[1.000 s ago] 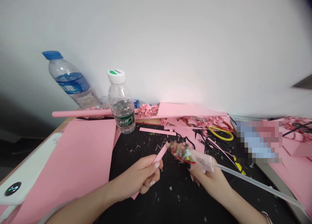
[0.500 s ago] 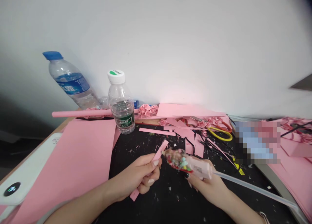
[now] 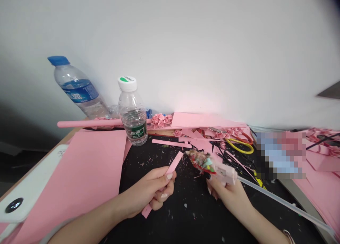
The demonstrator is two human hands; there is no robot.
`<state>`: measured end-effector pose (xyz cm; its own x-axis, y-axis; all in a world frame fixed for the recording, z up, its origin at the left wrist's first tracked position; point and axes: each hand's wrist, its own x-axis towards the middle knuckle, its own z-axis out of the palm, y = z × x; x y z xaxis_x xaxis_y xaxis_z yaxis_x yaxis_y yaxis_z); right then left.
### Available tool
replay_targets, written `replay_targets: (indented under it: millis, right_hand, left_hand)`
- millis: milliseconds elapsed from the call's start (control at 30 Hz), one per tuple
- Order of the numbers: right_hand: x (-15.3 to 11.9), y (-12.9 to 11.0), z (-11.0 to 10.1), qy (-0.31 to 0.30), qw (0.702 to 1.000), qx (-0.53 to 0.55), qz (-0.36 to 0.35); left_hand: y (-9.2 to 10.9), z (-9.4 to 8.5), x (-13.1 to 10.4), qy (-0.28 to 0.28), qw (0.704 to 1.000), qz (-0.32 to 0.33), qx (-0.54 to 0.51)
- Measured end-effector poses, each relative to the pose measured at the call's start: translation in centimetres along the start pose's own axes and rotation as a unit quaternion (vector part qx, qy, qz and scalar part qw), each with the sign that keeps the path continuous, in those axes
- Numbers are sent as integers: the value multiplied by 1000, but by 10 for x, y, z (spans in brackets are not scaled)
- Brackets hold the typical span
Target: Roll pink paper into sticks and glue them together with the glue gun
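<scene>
Left hand (image 3: 158, 188) pinches a pink paper strip (image 3: 175, 163); right hand (image 3: 225, 189) grips a glue gun (image 3: 209, 164), its tip near the strip's upper end

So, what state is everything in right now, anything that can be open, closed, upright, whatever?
Left hand: closed on the strip
Strip: held slanted, uncurled
Right hand: closed round the glue gun
Glue gun: stick in its back
White-capped bottle: capped, upright
Blue-capped bottle: capped, tilted
Large sheet: flat
Yellow-handled tool: lying down; open or shut unclear
</scene>
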<state>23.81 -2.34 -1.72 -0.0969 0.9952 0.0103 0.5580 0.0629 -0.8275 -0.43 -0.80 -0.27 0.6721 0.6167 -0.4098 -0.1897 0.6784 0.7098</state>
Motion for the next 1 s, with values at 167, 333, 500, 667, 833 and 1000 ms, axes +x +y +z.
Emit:
replay_targets:
  millis: [167, 333, 500, 667, 833, 1000]
  right_hand:
    - [1, -2, -2, -47, 998, -13, -46]
    - [3, 1, -2, -6, 1000, 3, -9]
    - [3, 0, -4, -80, 996, 5, -45]
    - [4, 1, -5, -8, 1000, 13, -15]
    - [1, -4, -5, -57, 996, -17, -67]
    - [0, -3, -4, -9, 999, -25, -21]
  left_hand:
    - [-1, -1, 1, -18, 1000, 5, 6]
    - [-2, -2, 1, -2, 1000, 2, 27]
    - [-2, -1, 1, -9, 999, 2, 43]
    - [-2, -1, 1, -7, 998, -2, 55]
    - [-2, 1, 1, -4, 996, 4, 84]
    - [-3, 2, 2, 22, 990, 5, 141]
